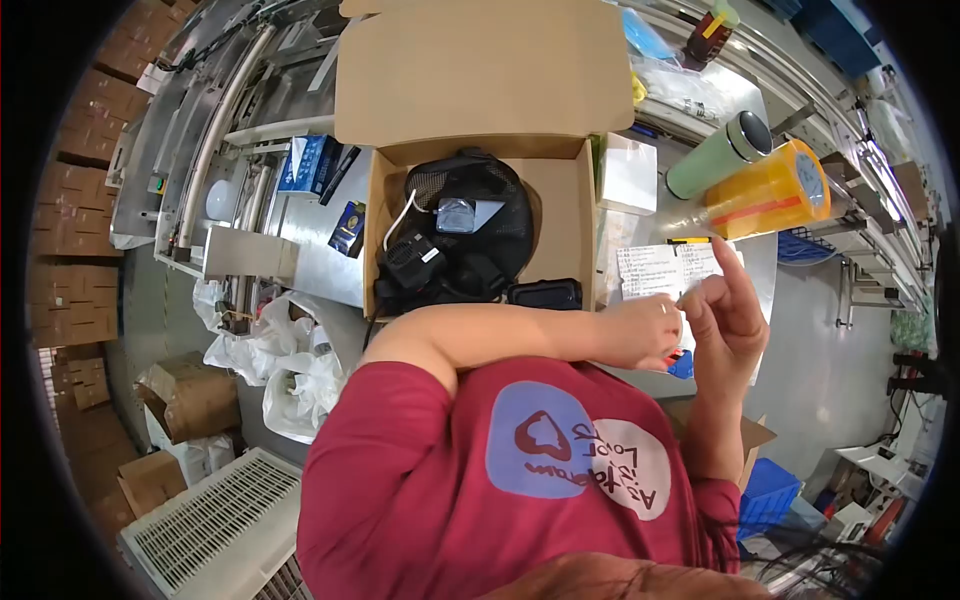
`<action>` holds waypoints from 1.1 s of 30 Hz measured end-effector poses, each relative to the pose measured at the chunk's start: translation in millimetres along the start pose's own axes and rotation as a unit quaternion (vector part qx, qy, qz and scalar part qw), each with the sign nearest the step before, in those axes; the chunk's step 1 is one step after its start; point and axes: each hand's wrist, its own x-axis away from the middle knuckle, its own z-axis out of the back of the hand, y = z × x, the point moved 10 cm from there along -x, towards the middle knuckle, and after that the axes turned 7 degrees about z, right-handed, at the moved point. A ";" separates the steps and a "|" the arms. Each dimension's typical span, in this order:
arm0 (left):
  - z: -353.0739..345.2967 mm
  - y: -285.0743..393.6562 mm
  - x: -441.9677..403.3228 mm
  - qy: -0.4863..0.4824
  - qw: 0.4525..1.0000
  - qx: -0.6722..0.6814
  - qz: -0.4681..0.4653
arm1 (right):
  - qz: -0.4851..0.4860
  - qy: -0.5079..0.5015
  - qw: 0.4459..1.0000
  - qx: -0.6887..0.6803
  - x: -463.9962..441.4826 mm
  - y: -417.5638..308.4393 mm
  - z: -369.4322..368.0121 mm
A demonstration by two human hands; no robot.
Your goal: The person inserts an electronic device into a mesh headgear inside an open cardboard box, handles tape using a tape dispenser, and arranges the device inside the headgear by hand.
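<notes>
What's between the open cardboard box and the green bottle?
In the head view, a white box sits between the open cardboard box and the green bottle.

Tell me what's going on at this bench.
A person in a dark red shirt has the left hand and right hand close together, just right of an open cardboard box, near a sheet of writing. Whether they pinch something small isn't clear. Black mesh gear and a black case lie inside the box, with neither hand on them.
</notes>
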 end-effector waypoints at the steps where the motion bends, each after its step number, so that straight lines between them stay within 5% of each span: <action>1: 22.8 -8.1 9.5 0.000 0.997 0.064 0.050 | -0.003 -0.004 1.000 0.007 1.2 5.8 -5.3; 2: 42.6 -17.8 24.0 -0.001 0.987 0.126 0.098 | -0.004 -0.005 1.000 0.014 0.9 9.7 -11.0; 4: 74.7 -51.8 75.4 0.060 0.878 0.403 0.250 | -0.060 0.002 0.998 0.034 2.0 25.9 -29.3; 11: 141.1 -76.5 204.1 0.210 0.729 0.550 0.348 | -0.139 -0.065 0.988 -0.018 -0.3 80.9 -140.1; 25: 180.0 -121.4 277.5 0.334 0.751 0.441 0.361 | -0.272 -0.085 0.957 -0.056 -3.1 108.7 -222.7; 33: 179.0 -125.3 274.7 0.231 0.813 0.348 0.406 | -0.077 -0.230 0.956 0.168 -20.9 73.0 -233.1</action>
